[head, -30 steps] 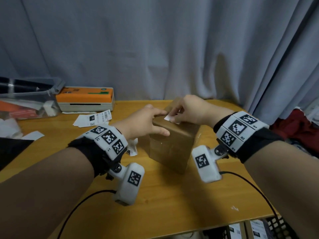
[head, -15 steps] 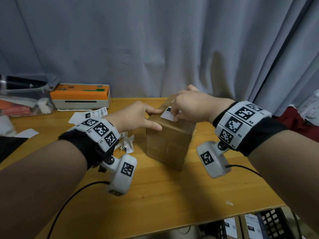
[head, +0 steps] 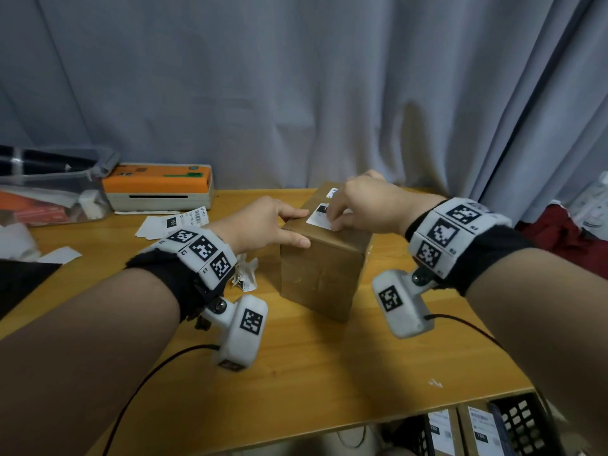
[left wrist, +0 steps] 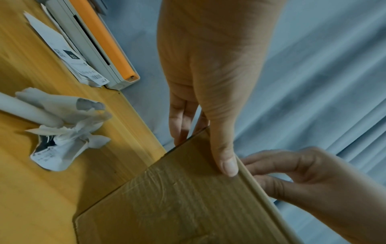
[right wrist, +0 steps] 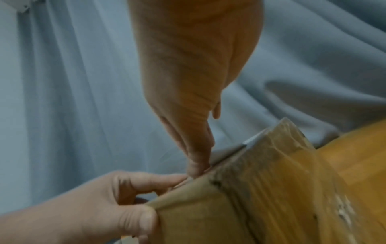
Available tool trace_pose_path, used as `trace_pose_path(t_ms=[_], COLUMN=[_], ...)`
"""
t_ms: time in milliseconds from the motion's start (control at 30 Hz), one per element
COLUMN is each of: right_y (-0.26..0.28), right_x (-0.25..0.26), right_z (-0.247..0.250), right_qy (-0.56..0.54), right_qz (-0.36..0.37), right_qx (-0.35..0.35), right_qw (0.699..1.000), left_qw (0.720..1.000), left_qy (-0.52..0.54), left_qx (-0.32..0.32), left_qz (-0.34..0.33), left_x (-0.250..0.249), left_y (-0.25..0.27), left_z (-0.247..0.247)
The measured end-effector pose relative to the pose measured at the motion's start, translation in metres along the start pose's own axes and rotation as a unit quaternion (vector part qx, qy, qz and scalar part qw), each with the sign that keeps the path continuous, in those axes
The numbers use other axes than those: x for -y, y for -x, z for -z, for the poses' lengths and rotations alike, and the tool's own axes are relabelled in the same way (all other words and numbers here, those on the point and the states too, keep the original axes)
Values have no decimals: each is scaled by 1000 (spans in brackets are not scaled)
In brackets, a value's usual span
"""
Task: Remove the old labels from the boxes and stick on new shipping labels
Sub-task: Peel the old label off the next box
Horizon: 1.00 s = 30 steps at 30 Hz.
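A brown cardboard box (head: 320, 268) stands mid-table. A white label (head: 317, 217) with a black patch lies on its top near the front edge. My left hand (head: 301, 227) grips the box's near left top corner, thumb on the front face (left wrist: 227, 165) and fingers over the top and side. My right hand (head: 332, 216) has curled fingers on the label's right part and pinches it against the top edge; its fingertips hide that end. In the right wrist view the thumb (right wrist: 197, 166) bears down at the box (right wrist: 271, 198) edge.
An orange-topped label printer (head: 158, 187) sits at the back left, with loose printed labels (head: 174, 222) before it. A crumpled peeled label (head: 245, 274) lies left of the box. A clear bin (head: 49, 199) is far left. Labelled boxes (head: 477, 432) sit below the table's front edge.
More of the white label now shows flat on the box top; my right hand has shifted right and back along it. The left hand keeps its hold on the corner.
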State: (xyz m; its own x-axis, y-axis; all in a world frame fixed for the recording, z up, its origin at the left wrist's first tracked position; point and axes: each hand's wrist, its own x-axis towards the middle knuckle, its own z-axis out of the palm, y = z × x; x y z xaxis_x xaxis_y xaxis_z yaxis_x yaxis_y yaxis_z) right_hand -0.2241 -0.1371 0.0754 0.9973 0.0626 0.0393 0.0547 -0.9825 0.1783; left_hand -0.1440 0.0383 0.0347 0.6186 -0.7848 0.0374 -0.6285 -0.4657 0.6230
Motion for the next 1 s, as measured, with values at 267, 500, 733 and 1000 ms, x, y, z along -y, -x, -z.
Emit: trace_pose_path(t_ms=[267, 500, 733, 1000], right_y=[4, 12, 0, 2], right_x=[11, 13, 16, -4], right_z=[1, 0, 3, 12], right_qy=[92, 84, 133, -1], right_qz=[49, 85, 88, 62], right_qx=[-32, -51, 9, 1], right_qw=[994, 991, 987, 998], left_qw=[1000, 1000, 999, 998], left_qy=[6, 20, 41, 58], left_qx=[-3, -7, -3, 3], left_qz=[0, 6, 3, 1], left_x=[0, 1, 4, 8], left_y=[1, 1, -1, -3], left_z=[-1, -2, -4, -2])
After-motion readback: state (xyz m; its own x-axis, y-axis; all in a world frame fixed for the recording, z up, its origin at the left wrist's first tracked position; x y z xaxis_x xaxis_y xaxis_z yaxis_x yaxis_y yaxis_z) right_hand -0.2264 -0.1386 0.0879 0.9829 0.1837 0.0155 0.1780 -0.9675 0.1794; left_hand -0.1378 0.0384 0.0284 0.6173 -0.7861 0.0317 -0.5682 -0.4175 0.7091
